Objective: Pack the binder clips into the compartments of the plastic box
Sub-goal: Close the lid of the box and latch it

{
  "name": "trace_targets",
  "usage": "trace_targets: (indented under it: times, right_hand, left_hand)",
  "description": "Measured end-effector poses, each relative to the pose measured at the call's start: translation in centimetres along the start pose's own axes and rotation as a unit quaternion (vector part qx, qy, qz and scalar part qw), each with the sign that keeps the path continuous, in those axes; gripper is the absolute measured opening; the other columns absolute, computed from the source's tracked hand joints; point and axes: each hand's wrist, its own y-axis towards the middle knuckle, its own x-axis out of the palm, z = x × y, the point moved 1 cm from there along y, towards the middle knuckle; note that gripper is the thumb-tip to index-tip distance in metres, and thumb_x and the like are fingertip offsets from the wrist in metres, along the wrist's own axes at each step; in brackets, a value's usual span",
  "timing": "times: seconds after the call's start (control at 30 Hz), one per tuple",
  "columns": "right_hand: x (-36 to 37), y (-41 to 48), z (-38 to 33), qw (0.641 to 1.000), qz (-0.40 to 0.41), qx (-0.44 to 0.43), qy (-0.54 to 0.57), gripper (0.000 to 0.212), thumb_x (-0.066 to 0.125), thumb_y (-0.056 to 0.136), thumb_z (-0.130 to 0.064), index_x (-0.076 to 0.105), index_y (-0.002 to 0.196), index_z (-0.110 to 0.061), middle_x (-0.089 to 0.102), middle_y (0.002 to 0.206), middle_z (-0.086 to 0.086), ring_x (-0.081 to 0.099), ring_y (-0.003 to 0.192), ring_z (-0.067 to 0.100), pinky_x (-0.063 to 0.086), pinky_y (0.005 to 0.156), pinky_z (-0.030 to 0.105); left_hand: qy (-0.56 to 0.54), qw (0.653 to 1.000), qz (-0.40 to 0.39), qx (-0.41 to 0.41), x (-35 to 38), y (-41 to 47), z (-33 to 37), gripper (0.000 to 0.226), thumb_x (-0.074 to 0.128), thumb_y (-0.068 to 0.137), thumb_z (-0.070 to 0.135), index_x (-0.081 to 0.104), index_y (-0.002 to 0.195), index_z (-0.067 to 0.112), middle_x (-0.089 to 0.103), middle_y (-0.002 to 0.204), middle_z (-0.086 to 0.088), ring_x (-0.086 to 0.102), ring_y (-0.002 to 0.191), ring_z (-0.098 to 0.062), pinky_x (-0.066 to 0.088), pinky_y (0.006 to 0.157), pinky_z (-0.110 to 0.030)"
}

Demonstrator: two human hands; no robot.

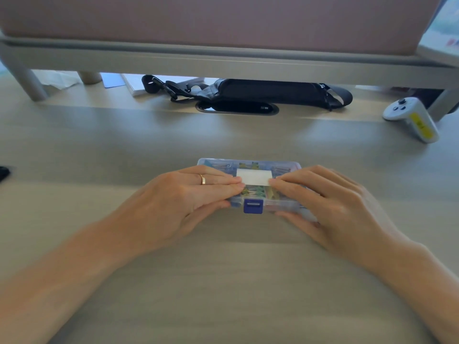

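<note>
Two bare hands are what I see nearest, forearms reaching in from the lower corners over the pale wood desk (223,281). My left hand (178,202) lies on the left end of the clear plastic box (248,165), fingers held together flat on the lid and thumb against the front edge; a gold ring (203,179) sits on one finger. My right hand (332,207) mirrors it on the right end, fingers together on top, thumb under the front wall. So the box is gripped from both sides with its lid down. It sits on the desk at centre, the blue latch (253,206) facing me between the thumbs. A white label (253,177) lies on the lid between my fingertips. Through the lid I make out coloured binder clips (252,191) in the compartments, blurred. Farther back, a black bag (260,91) lies under the grey shelf (223,60), and a white controller (412,117) with a yellow sticker rests at far right.
</note>
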Motion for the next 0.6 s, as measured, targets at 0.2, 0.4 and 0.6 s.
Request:
trace_targets:
  times: [0.2, 0.4, 0.6]
  right_hand:
    - [-0.7, 1.3, 0.3, 0.999, 0.036, -0.008, -0.026, 0.030, 0.058, 0.106, -0.028, 0.076, 0.117, -0.007, 0.078, 0.111, 0.004, 0.075, 0.096, 0.029, 0.062, 0.076, 0.041]
    - [-1.2, 2.3, 0.7, 0.999, 0.023, 0.013, -0.031, 0.031, 0.053, 0.105, -0.030, 0.075, 0.115, -0.009, 0.077, 0.103, 0.002, 0.073, 0.088, 0.029, 0.058, 0.070, 0.038]
    - [-1.0, 2.8, 0.8, 1.000, -0.004, 0.015, -0.011, 0.047, 0.062, 0.102, -0.041, 0.065, 0.138, -0.012, 0.071, 0.125, -0.001, 0.065, 0.108, 0.021, 0.054, 0.090, 0.035]
  left_hand:
    - [-0.010, 1.000, 0.013, -0.020, -1.2, 1.2, -0.2, 0.038, 0.053, 0.102, 0.031, 0.066, 0.134, 0.015, 0.070, 0.126, 0.006, 0.063, 0.118, -0.006, 0.048, 0.099, -0.019]
    - [0.064, 0.994, 0.092, -0.008, -0.1, 1.8, -0.8, 0.034, 0.071, 0.094, 0.032, 0.071, 0.123, 0.015, 0.074, 0.120, 0.004, 0.072, 0.101, -0.017, 0.059, 0.079, -0.039]
    - [0.075, 0.993, 0.092, 0.022, -0.3, 2.2, -1.1, 0.029, 0.064, 0.099, 0.030, 0.071, 0.122, 0.013, 0.075, 0.116, 0.001, 0.073, 0.094, -0.022, 0.060, 0.073, -0.040]
